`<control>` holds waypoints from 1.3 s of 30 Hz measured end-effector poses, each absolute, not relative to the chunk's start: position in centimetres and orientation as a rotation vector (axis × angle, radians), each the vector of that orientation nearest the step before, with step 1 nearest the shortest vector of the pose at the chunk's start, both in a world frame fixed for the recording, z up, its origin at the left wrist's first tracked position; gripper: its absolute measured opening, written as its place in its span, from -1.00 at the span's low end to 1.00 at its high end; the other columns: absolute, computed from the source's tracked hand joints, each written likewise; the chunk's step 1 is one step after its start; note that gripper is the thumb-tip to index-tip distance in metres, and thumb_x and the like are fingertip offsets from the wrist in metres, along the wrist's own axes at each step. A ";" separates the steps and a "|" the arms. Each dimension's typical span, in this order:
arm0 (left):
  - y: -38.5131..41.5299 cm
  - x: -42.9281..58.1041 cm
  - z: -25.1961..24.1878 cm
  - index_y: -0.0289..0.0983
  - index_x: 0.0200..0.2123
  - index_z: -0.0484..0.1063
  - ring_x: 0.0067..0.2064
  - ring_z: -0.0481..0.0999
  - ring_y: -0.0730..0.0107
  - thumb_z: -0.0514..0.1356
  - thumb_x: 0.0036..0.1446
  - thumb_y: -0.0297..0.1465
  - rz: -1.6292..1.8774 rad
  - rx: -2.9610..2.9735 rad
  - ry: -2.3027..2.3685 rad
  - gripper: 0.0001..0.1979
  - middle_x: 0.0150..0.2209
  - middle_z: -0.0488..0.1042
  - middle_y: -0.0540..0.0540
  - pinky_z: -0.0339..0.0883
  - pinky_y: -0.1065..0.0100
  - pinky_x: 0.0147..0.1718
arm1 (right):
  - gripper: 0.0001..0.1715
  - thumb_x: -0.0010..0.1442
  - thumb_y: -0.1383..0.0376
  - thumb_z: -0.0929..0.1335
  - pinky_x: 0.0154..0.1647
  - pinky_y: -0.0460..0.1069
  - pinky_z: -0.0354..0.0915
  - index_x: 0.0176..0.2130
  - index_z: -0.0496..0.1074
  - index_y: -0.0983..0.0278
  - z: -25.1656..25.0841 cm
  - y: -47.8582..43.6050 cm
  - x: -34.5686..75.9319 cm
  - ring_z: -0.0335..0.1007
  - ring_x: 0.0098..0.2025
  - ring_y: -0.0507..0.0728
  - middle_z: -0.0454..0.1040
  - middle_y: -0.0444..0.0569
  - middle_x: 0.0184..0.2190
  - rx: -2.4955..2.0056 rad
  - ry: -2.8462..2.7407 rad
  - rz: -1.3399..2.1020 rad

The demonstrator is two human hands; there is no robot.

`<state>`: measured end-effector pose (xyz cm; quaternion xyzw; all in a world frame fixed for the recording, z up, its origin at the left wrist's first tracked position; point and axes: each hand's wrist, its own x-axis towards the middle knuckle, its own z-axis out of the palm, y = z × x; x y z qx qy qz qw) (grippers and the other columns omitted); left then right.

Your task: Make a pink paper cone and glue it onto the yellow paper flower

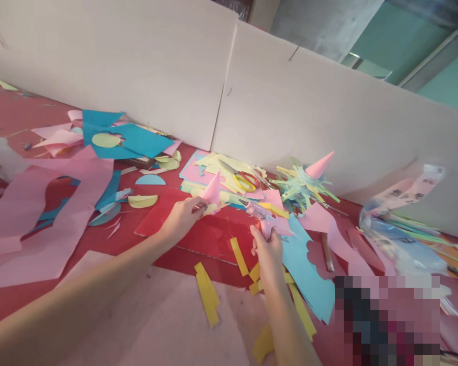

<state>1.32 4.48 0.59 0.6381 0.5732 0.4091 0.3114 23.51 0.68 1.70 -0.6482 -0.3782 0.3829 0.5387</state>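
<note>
My left hand pinches a small pink paper cone, its tip pointing up. Pale yellow paper pieces show around the cone's base; whether they are attached to it I cannot tell. My right hand is wrapped around the handle of a pink glue gun, whose nozzle points left toward the cone. Beneath both hands lies a red board. Just beyond them, scissors with yellow and red handles rest on pale yellow paper scraps.
Another pink cone tops a bunch of green and yellow paper strips at the back. Yellow strips and blue sheets lie nearby. Large cut pink paper spreads at left. A white panel stands behind; plastic packaging lies right.
</note>
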 end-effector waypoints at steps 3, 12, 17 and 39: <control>4.4 1.3 0.5 -0.23 -0.23 0.46 -0.27 0.53 0.33 0.09 0.08 -0.33 1.087 1.708 1.491 -0.78 -0.30 0.52 -0.07 0.39 0.37 -0.24 | -0.62 -0.09 0.09 0.45 -0.79 -0.13 0.01 -0.38 0.26 0.20 1.7 0.7 23.5 0.03 -0.79 -0.04 0.12 -0.37 -0.80 -1.527 -0.901 0.914; 3.4 1.6 1.6 -0.24 -0.33 0.44 -0.18 0.48 0.33 0.08 0.19 -0.38 0.788 2.280 1.441 -0.86 -0.24 0.49 -0.07 0.33 0.42 -0.29 | -0.63 -0.08 0.11 0.45 -0.77 -0.12 0.04 -0.44 0.20 0.18 1.2 0.8 24.0 0.05 -0.77 -0.04 0.13 -0.35 -0.79 -1.545 -0.908 0.926; 3.4 1.7 1.5 -0.25 -0.31 0.46 -0.18 0.48 0.33 0.10 0.22 -0.38 0.729 2.389 1.434 -0.85 -0.20 0.48 -0.09 0.33 0.40 -0.27 | -0.64 -0.07 0.10 0.45 -0.76 -0.12 0.05 -0.38 0.25 0.20 1.7 0.6 23.8 0.05 -0.76 -0.05 0.13 -0.36 -0.77 -1.558 -0.940 0.931; 3.1 1.1 1.4 -0.29 -0.07 0.40 -0.18 0.48 0.27 0.00 0.14 -0.64 0.682 2.710 1.598 -0.66 -0.17 0.50 -0.12 0.33 0.27 -0.20 | -0.64 -0.05 0.10 0.44 -0.75 -0.13 0.06 -0.37 0.23 0.20 1.7 0.6 23.8 0.07 -0.76 -0.04 0.14 -0.37 -0.78 -1.578 -0.939 0.940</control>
